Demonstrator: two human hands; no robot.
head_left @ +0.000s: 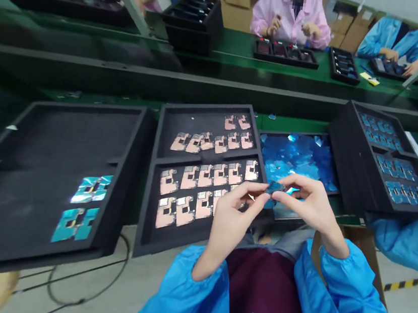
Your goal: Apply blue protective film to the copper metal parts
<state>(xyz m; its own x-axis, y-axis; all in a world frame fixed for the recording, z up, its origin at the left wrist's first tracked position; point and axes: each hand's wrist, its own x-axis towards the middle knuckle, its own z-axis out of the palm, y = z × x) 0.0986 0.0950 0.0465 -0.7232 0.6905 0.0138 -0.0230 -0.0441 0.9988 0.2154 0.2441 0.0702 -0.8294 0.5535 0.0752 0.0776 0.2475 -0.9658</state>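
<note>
**Both hands pinched one small blue part over the trays**

The small part (274,189) was flat, with a glossy blue film on it. It was held in the air above the front edge of the middle tray (153,170), near that tray's right front corner.

The left hand (232,215) came up from below with the wrist bent, and its grip was narrow, thumb and forefinger closed on the left end of the part. The right hand (310,202) came from the right. Its thumb and forefinger were closed on the other end and the other fingers were curled loosely.

The middle tray was of matte black foam with a bar across it. It carried rows of flat copper-coloured pieces (206,176) of notched shape. Just right of it lay a bin of shiny blue film scraps (300,157), and then a tilted stack of black trays (346,158).

On the left, a wide black tray (62,138) was mostly bare. Two teal foil pieces (84,207) lay near its front right corner. The trays stood edge to edge on the green desk (297,120), so open room was only above them and in front of the desk edge.
</note>
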